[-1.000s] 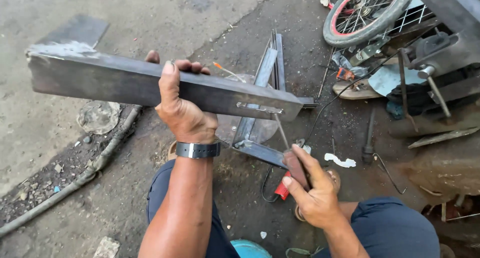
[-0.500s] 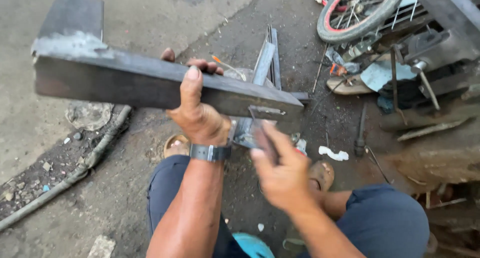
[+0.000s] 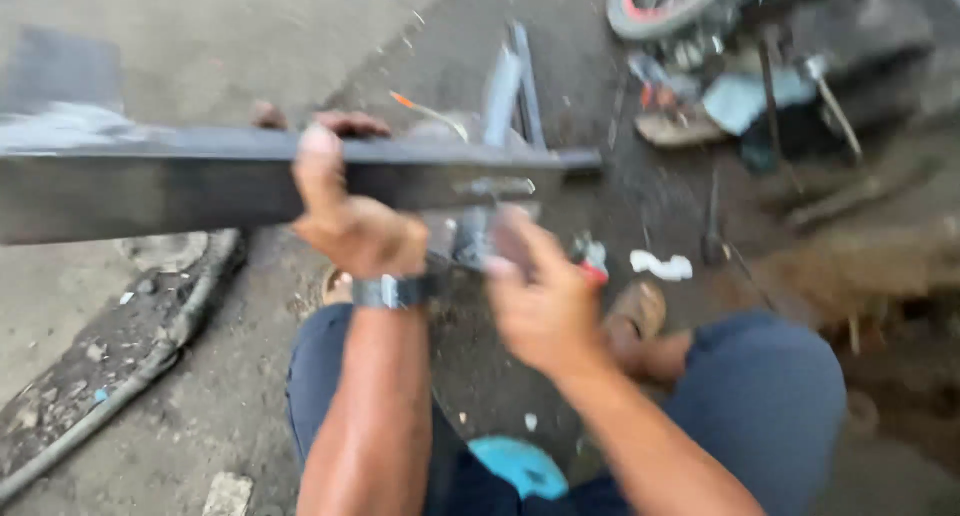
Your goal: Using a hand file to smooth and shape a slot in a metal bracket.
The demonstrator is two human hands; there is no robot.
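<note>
Over the ground — left hand [image 3: 350, 226] grips bar [image 3: 150, 181].

Showing one long dark steel bar [image 3: 200, 181], two hands, left hand [image 3: 355, 226] and right hand [image 3: 540, 296], one wristwatch [image 3: 392, 291], one wheel [image 3: 665, 1], one white rag [image 3: 662, 266].

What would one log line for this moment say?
left hand: grips long steel bar, held level | right hand: blurred, just under bar's near end | ground: dirty concrete
</note>
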